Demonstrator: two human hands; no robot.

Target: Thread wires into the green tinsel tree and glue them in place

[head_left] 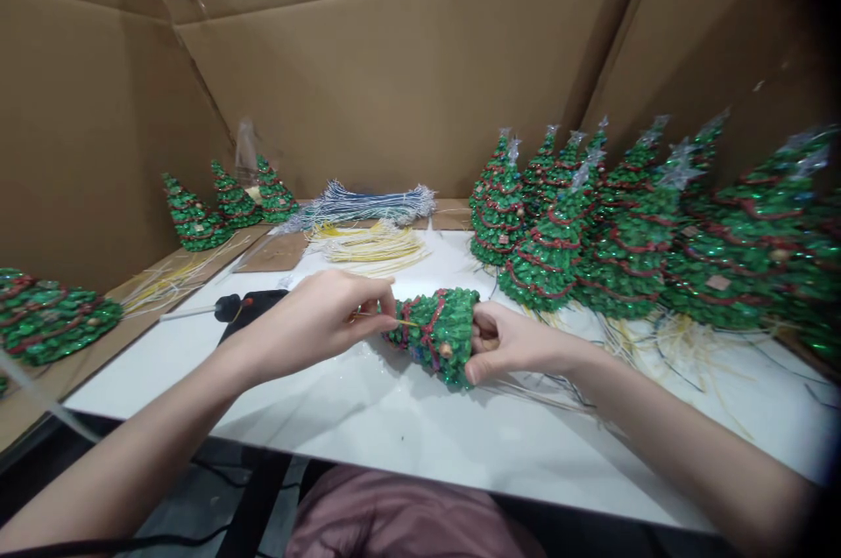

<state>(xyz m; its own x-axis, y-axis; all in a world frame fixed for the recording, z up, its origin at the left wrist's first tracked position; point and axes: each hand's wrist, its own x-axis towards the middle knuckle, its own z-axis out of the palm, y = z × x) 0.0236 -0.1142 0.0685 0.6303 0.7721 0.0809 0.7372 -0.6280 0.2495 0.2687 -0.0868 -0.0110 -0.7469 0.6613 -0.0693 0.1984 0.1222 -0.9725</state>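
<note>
A small green Christmas tree figure [441,335] with a red garland lies on its side on the white table, its tip pointing left. My right hand [503,341] grips its base, the thumb on the outer rim and the curled fingers at the underside, partly hidden. At the tip, my left hand [351,308] is closed in a pinch on a thin yellowish wire [408,323] that runs over the tree's side. Thin pale wires [535,396] trail from the base to the right, under my right wrist.
Several star-topped trees [552,251] stand at the right, with loose wires below. Bundles of yellow wires [368,244] and blue-white wires [374,203] lie at the back. A black glue gun [253,313] with a glue stick lies behind my left wrist. More trees [194,216] stand left; cardboard walls enclose the table.
</note>
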